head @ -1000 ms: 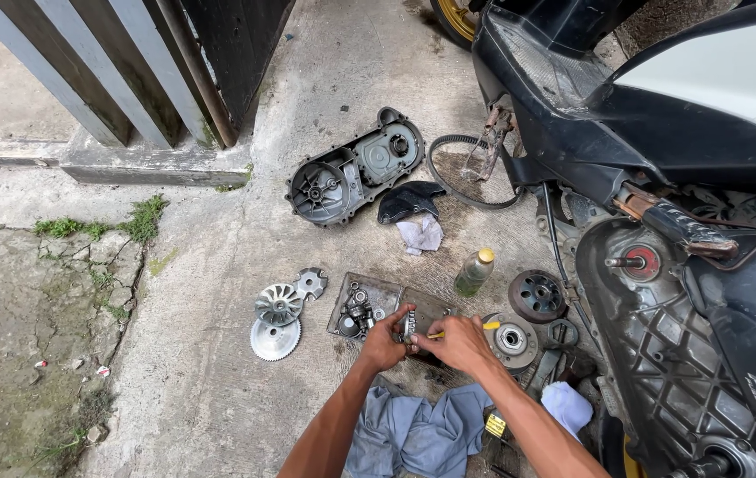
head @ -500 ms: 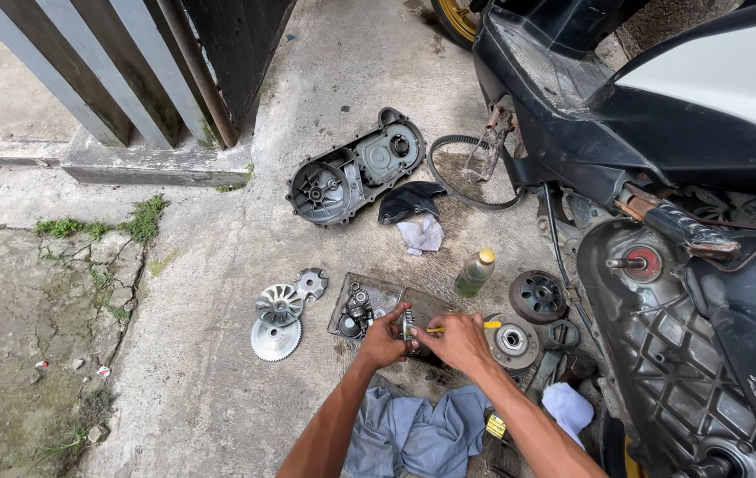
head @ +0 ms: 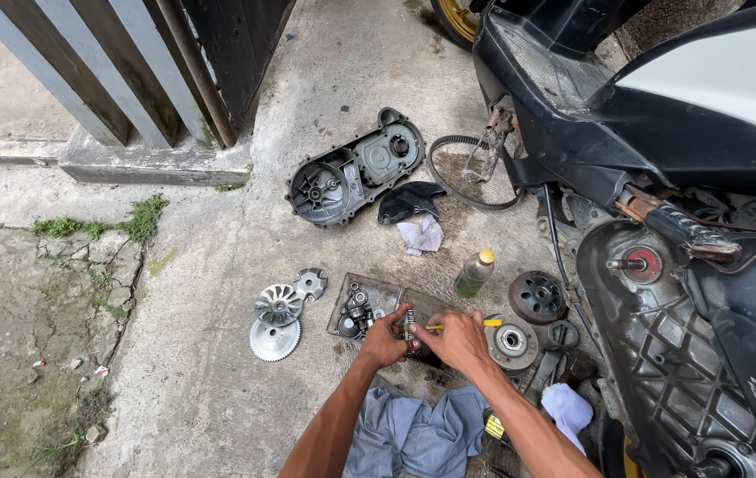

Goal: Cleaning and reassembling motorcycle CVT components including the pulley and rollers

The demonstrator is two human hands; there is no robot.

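Both my hands meet low in the middle of the head view, over a shallow tray (head: 389, 292) of small metal parts. My left hand (head: 383, 338) grips a small metal part (head: 409, 325) between its fingers. My right hand (head: 454, 341) holds a thin yellow-handled tool (head: 489, 323) whose tip reaches that part. The two hands touch around the part.
A finned pulley disc (head: 277, 304) and a toothed disc (head: 274, 340) lie left of the tray. A grey engine cover (head: 353, 167), drive belt (head: 456, 174), black cover, white rag, small oil bottle (head: 474, 273), clutch parts (head: 537, 296) and blue cloth (head: 413, 433) surround me. A stripped scooter (head: 679, 221) stands right.
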